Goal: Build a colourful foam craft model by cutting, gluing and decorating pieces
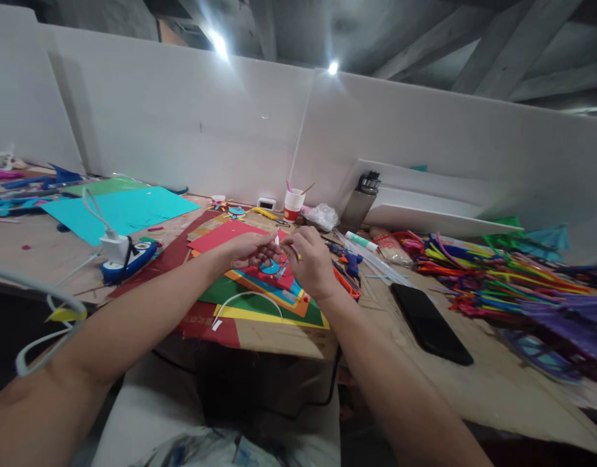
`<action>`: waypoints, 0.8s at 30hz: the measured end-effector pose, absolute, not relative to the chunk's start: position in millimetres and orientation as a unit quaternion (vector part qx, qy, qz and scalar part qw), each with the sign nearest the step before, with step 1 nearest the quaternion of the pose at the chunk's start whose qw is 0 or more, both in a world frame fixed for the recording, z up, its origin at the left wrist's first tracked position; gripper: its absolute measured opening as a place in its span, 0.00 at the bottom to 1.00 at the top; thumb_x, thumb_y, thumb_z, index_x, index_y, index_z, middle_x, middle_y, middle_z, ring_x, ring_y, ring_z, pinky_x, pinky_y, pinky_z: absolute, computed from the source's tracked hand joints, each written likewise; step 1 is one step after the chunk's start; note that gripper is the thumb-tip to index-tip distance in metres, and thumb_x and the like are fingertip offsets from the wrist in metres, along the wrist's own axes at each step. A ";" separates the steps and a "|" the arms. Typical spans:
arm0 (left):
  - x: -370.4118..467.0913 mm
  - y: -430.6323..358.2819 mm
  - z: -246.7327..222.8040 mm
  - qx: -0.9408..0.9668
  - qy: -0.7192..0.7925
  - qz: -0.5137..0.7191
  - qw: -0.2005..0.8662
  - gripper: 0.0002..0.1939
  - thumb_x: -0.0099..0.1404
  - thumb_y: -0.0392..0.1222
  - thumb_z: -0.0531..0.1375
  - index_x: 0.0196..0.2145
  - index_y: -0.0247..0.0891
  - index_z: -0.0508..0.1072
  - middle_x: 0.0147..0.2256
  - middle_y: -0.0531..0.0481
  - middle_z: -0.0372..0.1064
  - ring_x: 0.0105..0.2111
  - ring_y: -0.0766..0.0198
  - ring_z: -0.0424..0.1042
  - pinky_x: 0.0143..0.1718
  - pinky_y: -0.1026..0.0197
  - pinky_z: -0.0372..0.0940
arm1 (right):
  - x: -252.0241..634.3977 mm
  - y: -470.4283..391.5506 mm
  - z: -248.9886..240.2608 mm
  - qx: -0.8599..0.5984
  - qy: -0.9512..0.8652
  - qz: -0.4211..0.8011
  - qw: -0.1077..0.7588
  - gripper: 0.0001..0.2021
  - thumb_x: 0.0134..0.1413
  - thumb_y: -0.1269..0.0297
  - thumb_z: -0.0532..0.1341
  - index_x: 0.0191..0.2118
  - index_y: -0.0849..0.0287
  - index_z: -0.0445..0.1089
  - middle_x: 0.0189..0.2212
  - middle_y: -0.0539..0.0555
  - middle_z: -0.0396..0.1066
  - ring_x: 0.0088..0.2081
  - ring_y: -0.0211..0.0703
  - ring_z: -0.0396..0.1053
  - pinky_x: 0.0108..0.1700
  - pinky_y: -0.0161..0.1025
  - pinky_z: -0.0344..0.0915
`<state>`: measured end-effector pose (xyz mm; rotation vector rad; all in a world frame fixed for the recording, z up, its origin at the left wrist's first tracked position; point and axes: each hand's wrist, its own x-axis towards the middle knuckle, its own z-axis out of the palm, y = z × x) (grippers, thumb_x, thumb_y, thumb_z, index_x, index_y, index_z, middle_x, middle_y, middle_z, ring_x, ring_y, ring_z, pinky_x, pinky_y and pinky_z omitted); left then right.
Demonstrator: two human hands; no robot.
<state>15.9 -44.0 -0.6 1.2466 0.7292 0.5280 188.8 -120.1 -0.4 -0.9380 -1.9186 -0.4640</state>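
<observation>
Our left hand pinches a small white piece, probably for steadiness; our right hand is close beside, its grip we cannot tell.

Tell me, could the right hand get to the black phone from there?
Probably yes: the phone lies uncovered to the right of the right forearm, though the right hand seems busy beside the left hand at a small white piece.
</observation>
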 end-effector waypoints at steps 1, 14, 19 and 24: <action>15.5 -42.6 -1.3 0.563 0.325 0.233 0.723 0.25 0.64 0.58 0.59 0.32 0.29 0.75 0.28 0.41 0.75 0.20 0.70 0.69 0.20 0.69 0.62 | 187.5 -119.2 -1.5 -0.375 -0.793 -0.186 0.442 0.07 0.62 0.67 0.57 0.33 0.57 0.69 0.33 0.57 0.68 0.39 0.47 0.64 0.42 0.43 0.63; 18.0 -43.7 -0.7 0.593 0.298 0.308 0.682 0.17 0.51 0.46 0.71 0.23 0.29 0.72 0.17 0.50 0.64 0.15 0.76 0.58 0.14 0.74 0.44 | 185.4 -114.9 -6.6 -0.359 -0.824 -0.102 0.426 0.06 0.62 0.69 0.57 0.34 0.57 0.70 0.33 0.56 0.69 0.39 0.47 0.65 0.42 0.42 0.63; 19.0 -48.1 4.4 0.587 0.301 0.335 0.673 0.16 0.53 0.45 0.70 0.23 0.29 0.72 0.17 0.50 0.64 0.16 0.75 0.59 0.14 0.74 0.45 | 183.6 -114.6 -7.7 -0.369 -0.801 -0.031 0.470 0.04 0.58 0.70 0.62 0.32 0.57 0.70 0.31 0.54 0.69 0.37 0.44 0.67 0.39 0.40 0.63; 20.3 -49.7 2.7 0.583 0.298 0.344 0.673 0.16 0.50 0.45 0.71 0.25 0.30 0.73 0.17 0.51 0.65 0.17 0.74 0.61 0.15 0.74 0.47 | 182.1 -113.8 -8.7 -0.403 -0.780 0.022 0.479 0.05 0.56 0.70 0.63 0.29 0.57 0.71 0.29 0.52 0.69 0.34 0.42 0.66 0.37 0.39 0.63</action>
